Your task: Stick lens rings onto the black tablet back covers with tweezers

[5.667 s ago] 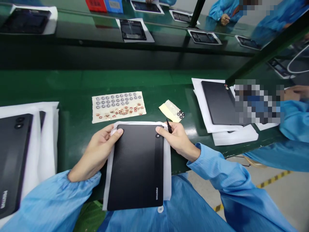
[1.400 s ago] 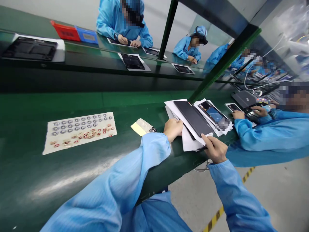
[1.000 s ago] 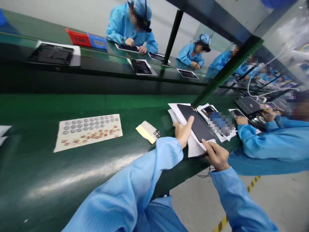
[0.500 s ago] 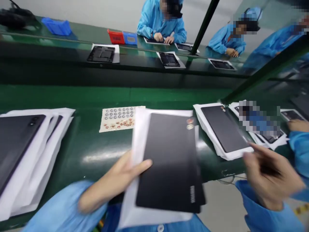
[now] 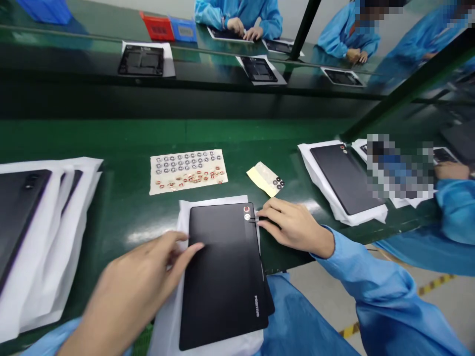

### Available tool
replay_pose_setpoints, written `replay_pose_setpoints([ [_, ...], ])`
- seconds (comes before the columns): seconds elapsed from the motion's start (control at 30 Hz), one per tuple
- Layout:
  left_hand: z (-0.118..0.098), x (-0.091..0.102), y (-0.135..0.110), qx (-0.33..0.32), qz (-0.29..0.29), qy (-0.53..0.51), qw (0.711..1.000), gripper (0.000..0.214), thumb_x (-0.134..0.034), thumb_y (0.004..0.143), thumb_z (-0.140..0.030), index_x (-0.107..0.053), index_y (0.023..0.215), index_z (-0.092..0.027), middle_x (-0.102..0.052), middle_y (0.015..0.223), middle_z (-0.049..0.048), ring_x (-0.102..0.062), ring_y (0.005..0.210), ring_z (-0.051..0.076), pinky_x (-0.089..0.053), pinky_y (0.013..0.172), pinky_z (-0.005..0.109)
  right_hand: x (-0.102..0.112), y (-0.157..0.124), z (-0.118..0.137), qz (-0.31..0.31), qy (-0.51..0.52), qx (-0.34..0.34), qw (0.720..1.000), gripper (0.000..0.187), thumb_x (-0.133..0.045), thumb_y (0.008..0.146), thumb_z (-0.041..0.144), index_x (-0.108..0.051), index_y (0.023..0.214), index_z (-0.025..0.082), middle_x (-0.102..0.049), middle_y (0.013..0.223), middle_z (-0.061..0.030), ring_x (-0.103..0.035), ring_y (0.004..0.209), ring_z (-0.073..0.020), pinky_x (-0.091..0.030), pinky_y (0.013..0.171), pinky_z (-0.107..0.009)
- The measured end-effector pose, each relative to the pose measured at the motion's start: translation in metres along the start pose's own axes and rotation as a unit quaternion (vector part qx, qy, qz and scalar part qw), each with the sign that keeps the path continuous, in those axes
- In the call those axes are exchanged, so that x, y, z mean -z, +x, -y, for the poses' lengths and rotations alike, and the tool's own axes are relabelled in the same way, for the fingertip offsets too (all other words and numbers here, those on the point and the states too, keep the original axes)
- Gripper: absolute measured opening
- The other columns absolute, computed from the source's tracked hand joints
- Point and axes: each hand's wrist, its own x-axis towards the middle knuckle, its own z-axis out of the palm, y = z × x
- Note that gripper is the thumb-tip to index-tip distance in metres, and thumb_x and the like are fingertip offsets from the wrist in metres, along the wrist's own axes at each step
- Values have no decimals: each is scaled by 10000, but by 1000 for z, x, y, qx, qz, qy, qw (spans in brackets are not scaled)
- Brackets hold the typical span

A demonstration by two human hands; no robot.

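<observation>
A black tablet (image 5: 222,272) lies back up on a white foam sheet (image 5: 168,316) at the near edge of the green bench. My left hand (image 5: 137,291) rests on the tablet's left side, fingers stretched out flat. My right hand (image 5: 293,225) is pinched on thin black tweezers (image 5: 256,219); their tip sits at the camera spot (image 5: 247,213) in the tablet's top right corner. Two small marks, one red and one pale, show there.
A paper sheet of small ring parts (image 5: 187,169) and a yellow slip with black dots (image 5: 266,178) lie beyond the tablet. Stacked tablets in foam (image 5: 25,222) sit left, another tablet (image 5: 343,178) right. A co-worker's sleeve (image 5: 454,207) is far right; several people work across the belt (image 5: 222,89).
The tablet came from the right pile to in front of me and now lies on the bench. My right hand has come onto its camera corner with the tweezers.
</observation>
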Motion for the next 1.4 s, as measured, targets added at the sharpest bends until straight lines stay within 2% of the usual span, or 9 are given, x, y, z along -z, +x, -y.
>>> replay_pose_setpoints([
  [0.13, -29, -43, 49, -198, 50, -3, 979, 199, -584, 1008, -310, -655, 1170, -219, -725, 1097, 63, -689, 1039, 246, -558, 921, 388, 2, 7, 2, 21, -54, 28, 998, 269, -489, 1079, 359, -702, 1102, 196, -673, 989, -52, -631, 877, -165, -357, 602, -300],
  [0.3, -36, -74, 79, -197, 56, -30, 978, 225, -675, 960, -273, -660, 1162, -176, -687, 1088, 77, -649, 1069, 257, -541, 968, 414, -3, 14, 0, 11, -36, 15, 999, 266, -470, 1087, 322, -691, 1047, 179, -692, 970, -56, -634, 871, -158, -385, 651, -288],
  [0.43, -37, -75, 78, -180, 24, -34, 983, 114, -622, 990, -258, -672, 1054, -178, -691, 1034, 64, -657, 1006, 240, -541, 924, 399, -6, 18, -8, -15, 3, -13, 1000, 247, -488, 1079, 336, -689, 1083, 192, -699, 1015, -49, -651, 920, -152, -406, 691, -273],
  [0.57, -43, -75, 80, -186, 18, -6, 982, 192, -513, 1029, -241, -664, 926, -180, -660, 917, 50, -654, 893, 224, -534, 838, 379, 1, 24, -10, 13, -20, 11, 1000, 266, -499, 1071, 366, -710, 1086, 205, -694, 987, -40, -644, 901, -157, -375, 659, -288],
  [0.7, -42, -73, 87, -133, -11, -67, 989, 196, -517, 1030, -274, -687, 964, -202, -643, 963, 27, -658, 808, 170, -526, 746, 316, 7, 27, -8, 35, -42, 11, 998, 287, -494, 1072, 379, -721, 1080, 203, -689, 978, -48, -631, 892, -161, -356, 650, -296],
  [0.87, -36, -72, 90, -158, -17, -75, 985, 209, -560, 1013, -256, -766, 980, -239, -700, 1074, 24, -687, 941, 176, -534, 859, 301, 0, 26, -8, 27, -45, 9, 999, 283, -481, 1082, 348, -717, 1066, 192, -691, 994, -52, -618, 880, -152, -339, 629, -297],
  [1.03, -37, -73, 89, -154, -20, -56, 986, 191, -594, 1002, -263, -784, 993, -249, -734, 1088, 13, -696, 954, 182, -537, 898, 305, -9, 22, -10, -31, -27, -15, 999, 271, -470, 1085, 322, -703, 1066, 184, -694, 1004, -36, -626, 904, -147, -381, 663, -302],
  [1.23, -40, -77, 89, -181, -36, -31, 982, 168, -581, 1006, -237, -747, 1005, -206, -728, 1070, 31, -677, 951, 195, -524, 879, 330, -10, 13, -5, -54, -117, 43, 991, 241, -500, 1061, 296, -709, 1089, 179, -700, 998, -59, -585, 869, -189, -383, 639, -351],
  [1.4, -35, -75, 90, -219, -32, -17, 975, 186, -569, 1022, -237, -750, 1042, -204, -736, 1085, 46, -672, 979, 206, -519, 900, 343, -23, 0, 1, -78, -195, 82, 974, 255, -488, 1043, 186, -677, 1213, 174, -730, 1050, -85, -569, 804, -194, -382, 591, -357],
])
